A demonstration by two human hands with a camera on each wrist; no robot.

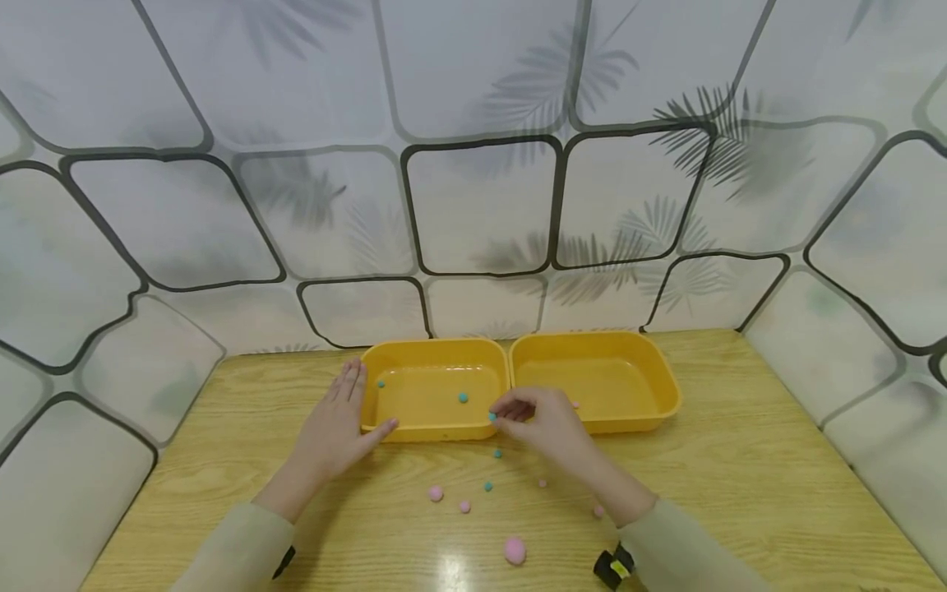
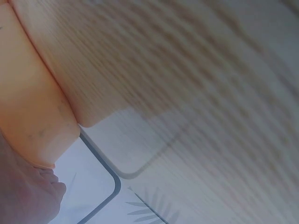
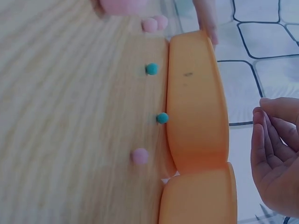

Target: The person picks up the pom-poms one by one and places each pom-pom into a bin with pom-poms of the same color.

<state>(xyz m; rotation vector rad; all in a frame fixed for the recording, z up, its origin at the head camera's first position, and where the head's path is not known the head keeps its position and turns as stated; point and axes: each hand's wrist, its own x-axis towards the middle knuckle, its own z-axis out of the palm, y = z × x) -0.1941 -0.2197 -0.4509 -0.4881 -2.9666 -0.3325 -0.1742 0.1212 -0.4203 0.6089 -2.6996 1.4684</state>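
My left hand (image 1: pixel 336 427) lies with straight fingers along the left rim of the left yellow tray (image 1: pixel 436 433), its thumb on the front rim. In the left wrist view only part of that hand (image 2: pixel 28 186) shows, against the tray wall (image 2: pixel 37 88). Over the same tray's front right corner, my right hand (image 1: pixel 543 423) pinches a small teal ball (image 1: pixel 492 417) between thumb and fingertips. Inside the left tray sit a teal ball (image 1: pixel 463 397) and a smaller teal ball (image 1: pixel 381 384). A pink ball (image 1: pixel 575 404) is partly visible in the right yellow tray (image 1: pixel 629 425).
Two teal balls (image 1: pixel 497 453) lie on the wooden table (image 1: pixel 740 477) before the trays. Several pink balls (image 1: pixel 436 492) are scattered nearer, the largest pink ball (image 1: pixel 515 550) near the front. A black object (image 1: pixel 612 567) is by the right sleeve. A patterned backdrop (image 1: pixel 481 205) stands behind.
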